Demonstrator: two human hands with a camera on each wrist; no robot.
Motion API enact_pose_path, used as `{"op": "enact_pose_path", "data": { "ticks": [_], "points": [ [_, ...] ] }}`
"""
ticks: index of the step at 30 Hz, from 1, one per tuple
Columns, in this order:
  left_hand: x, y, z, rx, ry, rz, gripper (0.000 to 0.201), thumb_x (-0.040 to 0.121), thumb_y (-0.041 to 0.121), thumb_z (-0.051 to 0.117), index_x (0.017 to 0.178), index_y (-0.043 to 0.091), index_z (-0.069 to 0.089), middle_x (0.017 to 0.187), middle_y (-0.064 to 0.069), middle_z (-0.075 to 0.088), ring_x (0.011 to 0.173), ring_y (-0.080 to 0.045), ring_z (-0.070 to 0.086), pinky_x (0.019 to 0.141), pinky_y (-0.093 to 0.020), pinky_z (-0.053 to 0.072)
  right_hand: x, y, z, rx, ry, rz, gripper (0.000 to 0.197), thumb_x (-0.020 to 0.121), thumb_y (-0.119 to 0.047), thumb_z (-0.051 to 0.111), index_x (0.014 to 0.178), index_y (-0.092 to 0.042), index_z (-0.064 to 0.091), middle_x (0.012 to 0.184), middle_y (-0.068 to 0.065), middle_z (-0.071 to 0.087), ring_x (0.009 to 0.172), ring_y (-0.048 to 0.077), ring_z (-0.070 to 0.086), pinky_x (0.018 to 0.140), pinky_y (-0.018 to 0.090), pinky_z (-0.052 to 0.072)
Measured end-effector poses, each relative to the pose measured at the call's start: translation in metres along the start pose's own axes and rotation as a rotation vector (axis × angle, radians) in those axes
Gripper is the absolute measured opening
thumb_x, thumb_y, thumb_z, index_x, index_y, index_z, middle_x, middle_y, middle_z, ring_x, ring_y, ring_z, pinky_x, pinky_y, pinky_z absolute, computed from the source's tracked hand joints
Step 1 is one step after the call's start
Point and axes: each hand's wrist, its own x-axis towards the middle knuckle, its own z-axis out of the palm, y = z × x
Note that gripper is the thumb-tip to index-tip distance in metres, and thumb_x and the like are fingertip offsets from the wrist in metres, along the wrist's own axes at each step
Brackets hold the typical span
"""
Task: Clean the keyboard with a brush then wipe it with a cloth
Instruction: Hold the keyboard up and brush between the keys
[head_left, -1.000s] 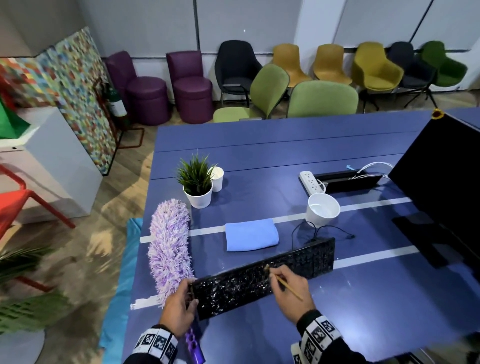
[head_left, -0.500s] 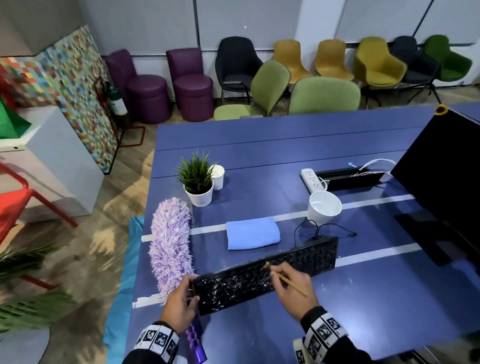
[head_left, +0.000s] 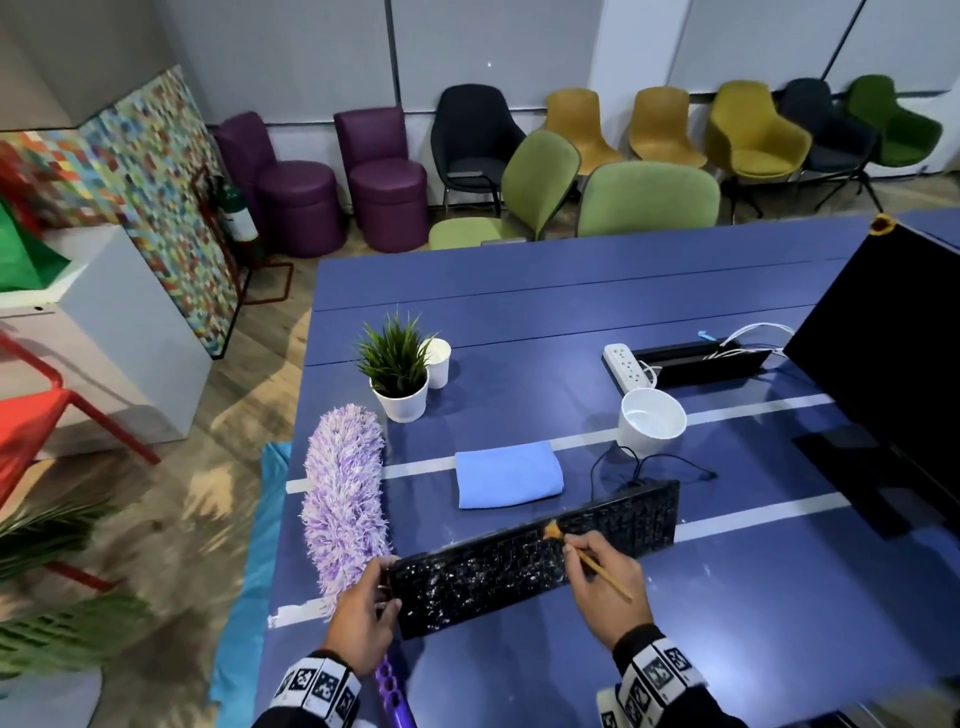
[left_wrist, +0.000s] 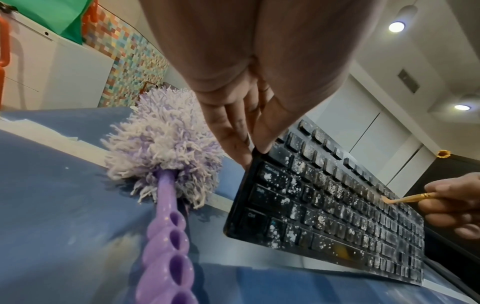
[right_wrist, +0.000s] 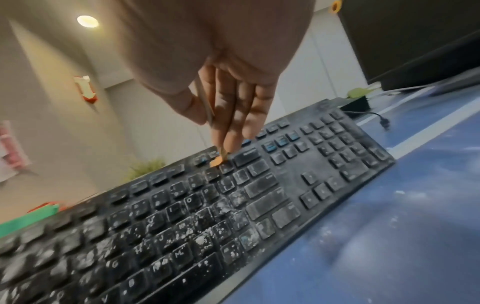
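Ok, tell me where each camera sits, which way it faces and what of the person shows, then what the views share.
Head: high, looking down the blue table at the keyboard; both hands and cuffs show.
Left wrist: low by the duster, looking along the left hand gripping the keyboard's end.
Right wrist: low, looking along the right hand pinching the brush.
Shared: all three show keyboard and brush.

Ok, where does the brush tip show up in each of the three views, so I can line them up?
Head: brush bristles at the keyboard far edge, lower centre.
Left wrist: tip far right, on the keys, held by the right hand.
Right wrist: tip centre, below the fingers.
Shared landmark: the keyboard's top rows.
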Motion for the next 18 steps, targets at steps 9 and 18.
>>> {"op": "enact_pose_path", "data": {
  "ticks": [9,18],
  "points": [
    [0.0,0.004,0.0,0.006,0.005,0.027,0.067,0.082,-0.007,0.06,0.111,0.05,0.04,0.098,0.033,0.067,0.084,0.004,0.069,0.079,-0.011,0.052,0.003,-0.008,0.003,-0.014,-0.03,-0.02,0.014,0.087,-0.01,0.064,0.081,-0.022,0.065,0.063,-0.01,0.065,0.056,0.005,0.061,0.048,0.01,0.044],
    [-0.001,0.004,0.001,0.005,0.022,0.02,0.069,0.08,-0.008,0.059,0.113,0.049,0.042,0.102,0.034,0.065,0.084,0.006,0.068,0.078,-0.006,0.049,-0.017,-0.012,0.024,0.0,-0.262,-0.091,0.016,0.088,-0.014,0.063,0.086,-0.03,0.064,0.065,-0.009,0.065,0.054,0.001,0.056,0.05,0.012,0.042]
  ]
}}
